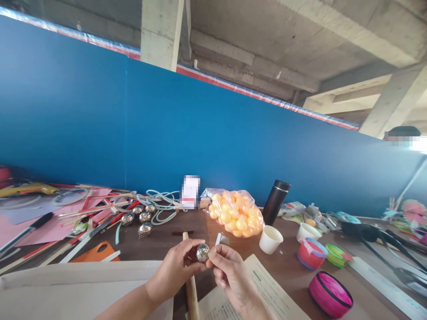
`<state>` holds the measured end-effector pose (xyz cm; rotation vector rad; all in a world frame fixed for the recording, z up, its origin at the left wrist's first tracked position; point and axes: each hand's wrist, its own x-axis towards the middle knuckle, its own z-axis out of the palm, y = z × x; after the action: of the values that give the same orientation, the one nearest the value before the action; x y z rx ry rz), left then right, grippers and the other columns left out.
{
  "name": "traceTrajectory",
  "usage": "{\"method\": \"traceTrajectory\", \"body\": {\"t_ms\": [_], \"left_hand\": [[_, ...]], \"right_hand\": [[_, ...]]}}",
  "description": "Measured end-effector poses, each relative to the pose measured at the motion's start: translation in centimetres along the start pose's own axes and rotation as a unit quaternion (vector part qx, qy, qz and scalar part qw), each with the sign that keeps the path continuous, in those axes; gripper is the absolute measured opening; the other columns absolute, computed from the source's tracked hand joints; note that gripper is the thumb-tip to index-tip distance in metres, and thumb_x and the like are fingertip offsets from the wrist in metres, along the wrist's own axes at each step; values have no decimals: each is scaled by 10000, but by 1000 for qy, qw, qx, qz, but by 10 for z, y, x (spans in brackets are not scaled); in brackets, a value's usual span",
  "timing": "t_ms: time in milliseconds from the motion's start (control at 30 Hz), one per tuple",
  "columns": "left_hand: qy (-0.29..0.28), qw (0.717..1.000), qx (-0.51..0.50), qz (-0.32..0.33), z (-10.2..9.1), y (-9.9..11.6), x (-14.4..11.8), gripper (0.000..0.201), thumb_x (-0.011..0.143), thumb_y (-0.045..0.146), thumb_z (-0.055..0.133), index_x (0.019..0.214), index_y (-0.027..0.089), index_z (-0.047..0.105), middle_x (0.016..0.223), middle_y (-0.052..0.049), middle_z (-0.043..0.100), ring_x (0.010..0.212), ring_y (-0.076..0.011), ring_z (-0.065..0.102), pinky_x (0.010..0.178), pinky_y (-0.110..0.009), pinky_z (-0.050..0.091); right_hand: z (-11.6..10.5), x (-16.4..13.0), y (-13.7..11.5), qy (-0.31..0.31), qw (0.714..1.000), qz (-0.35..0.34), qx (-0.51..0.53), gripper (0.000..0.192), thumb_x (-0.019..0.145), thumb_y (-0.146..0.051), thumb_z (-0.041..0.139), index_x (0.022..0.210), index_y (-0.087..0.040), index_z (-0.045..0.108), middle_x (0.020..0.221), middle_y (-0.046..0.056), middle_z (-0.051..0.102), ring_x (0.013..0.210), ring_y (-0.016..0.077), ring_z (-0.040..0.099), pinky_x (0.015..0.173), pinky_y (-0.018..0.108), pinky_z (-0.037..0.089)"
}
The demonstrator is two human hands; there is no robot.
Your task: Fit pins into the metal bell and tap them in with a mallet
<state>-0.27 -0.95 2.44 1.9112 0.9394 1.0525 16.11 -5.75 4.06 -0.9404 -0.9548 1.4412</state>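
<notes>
At the bottom centre of the frame, fingertips of both hands meet on a small silver bell [202, 252]. The left hand [176, 271] curls around it from the left, thumb and fingers pinched on it; the right hand [230, 273] presses its thumb and forefinger against the bell's right side. Below them a wooden stick [191, 293] runs down to the frame's lower edge, over an open booklet [267, 289]. Further up and left, more silver bells [142, 218] lie on the brown table [160, 242]. Above the hands sits a bag of orange balls [235, 213], with a white paper cup [270, 239] and a black flask [275, 202] to its right.
</notes>
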Motion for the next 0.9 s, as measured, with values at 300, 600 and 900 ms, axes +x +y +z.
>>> {"method": "traceTrajectory", "body": {"t_ms": [300, 600, 900], "left_hand": [[-12, 1000, -13, -12, 0, 5, 0, 379, 687, 286, 663, 1058, 237, 603, 925, -12, 675, 776, -154, 616, 685, -243, 501], [5, 1000, 18, 9, -1, 8, -4, 323, 694, 298, 659, 1009, 239, 626, 874, -17, 654, 750, -153, 600, 656, -242, 504], [7, 999, -32, 8, -1, 6, -2, 320, 718, 299, 637, 1029, 227, 616, 940, -41, 602, 767, -152, 600, 660, -252, 511]], "right_hand": [[0, 0, -2, -12, 1000, -19, -22, 275, 779, -333, 669, 681, -125, 518, 632, -5, 561, 407, -3, 323, 368, 143, 162], [-3, -1, -4, -27, 999, -36, -28, 266, 802, -354, 648, 727, -147, 498, 692, -15, 543, 434, 4, 307, 372, 138, 156], [-5, -2, -7, -34, 999, -37, -19, 220, 819, -331, 632, 783, -165, 493, 779, -3, 546, 478, 17, 336, 381, 142, 171]]}}
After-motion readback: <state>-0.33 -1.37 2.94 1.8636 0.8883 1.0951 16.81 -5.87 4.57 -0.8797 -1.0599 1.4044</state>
